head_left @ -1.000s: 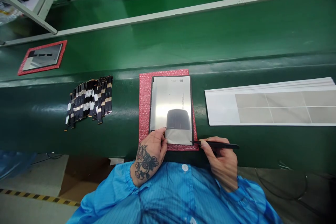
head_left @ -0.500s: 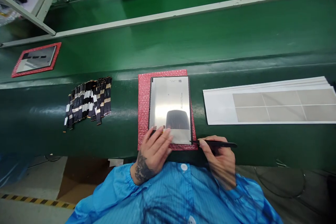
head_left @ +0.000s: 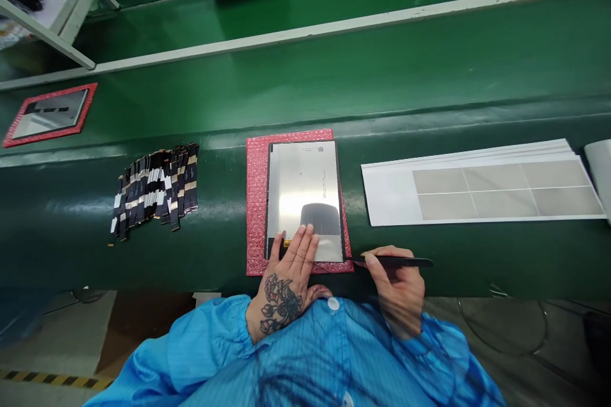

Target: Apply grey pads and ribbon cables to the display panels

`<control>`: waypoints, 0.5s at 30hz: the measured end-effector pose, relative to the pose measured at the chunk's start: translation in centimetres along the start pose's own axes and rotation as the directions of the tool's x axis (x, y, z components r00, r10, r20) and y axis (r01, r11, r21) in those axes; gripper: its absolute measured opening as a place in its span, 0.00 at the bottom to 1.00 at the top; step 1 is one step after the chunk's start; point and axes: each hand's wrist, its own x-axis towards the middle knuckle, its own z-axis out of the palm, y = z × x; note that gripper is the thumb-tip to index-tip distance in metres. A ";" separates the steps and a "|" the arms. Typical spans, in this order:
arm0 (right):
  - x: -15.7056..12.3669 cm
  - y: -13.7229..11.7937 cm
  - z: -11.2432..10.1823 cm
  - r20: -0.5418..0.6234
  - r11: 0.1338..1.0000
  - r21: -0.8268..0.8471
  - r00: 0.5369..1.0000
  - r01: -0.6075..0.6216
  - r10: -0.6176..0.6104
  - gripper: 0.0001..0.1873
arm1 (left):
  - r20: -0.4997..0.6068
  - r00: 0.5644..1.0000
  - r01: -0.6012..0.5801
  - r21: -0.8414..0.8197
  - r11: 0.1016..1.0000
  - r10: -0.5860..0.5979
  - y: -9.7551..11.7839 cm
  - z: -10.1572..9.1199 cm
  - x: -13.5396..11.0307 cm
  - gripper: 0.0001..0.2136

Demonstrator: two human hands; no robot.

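A silver-backed display panel (head_left: pixel 298 184) with a dark rim lies on a sheet of pink bubble wrap (head_left: pixel 256 203) in front of me. My left hand (head_left: pixel 289 283) rests with its fingers stretched out over the panel's near left part. Just beside those fingers shows a small gold-coloured connector (head_left: pixel 287 243). My right hand (head_left: pixel 398 286) is closed around black tweezers (head_left: pixel 405 262). The tweezers lie nearly level, their tips at the panel's near right corner; whether anything is pinched between the tips is too small to tell.
To the left lies a pile of black flex cables (head_left: pixel 155 187) with white and gold parts. Farther left, a second panel (head_left: pixel 52 116) sits on pink wrap. On the right are stacked white sheets (head_left: pixel 389 194) bearing grey rectangular stickers (head_left: pixel 501 178). A white rail (head_left: pixel 305 36) crosses the green bench.
My left hand has turned, its fingers now pointing more away from me and its thumb spread out. My right hand keeps the tweezers at the panel's corner. The view has shifted slightly.
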 end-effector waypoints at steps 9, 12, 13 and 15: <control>0.1 0.4 0.0 -0.127 0.976 0.189 0.989 0.105 -0.082 0.07 | 0.047 0.985 -0.162 -0.040 0.986 0.164 2.7 1.8 2.6 0.43; 0.2 0.2 0.0 -0.142 0.969 0.217 0.986 0.116 -0.086 0.08 | 0.051 0.974 -0.216 -0.085 0.973 0.220 2.6 1.9 2.9 0.43; 0.2 0.1 0.0 -0.141 0.968 0.222 0.986 0.119 -0.089 0.08 | 0.047 0.970 -0.232 -0.098 0.968 0.238 2.4 1.8 2.8 0.43; 0.3 -0.2 0.0 -0.142 0.967 0.229 0.986 0.115 -0.084 0.08 | 0.053 0.963 -0.258 -0.119 0.959 0.265 2.0 1.6 2.6 0.41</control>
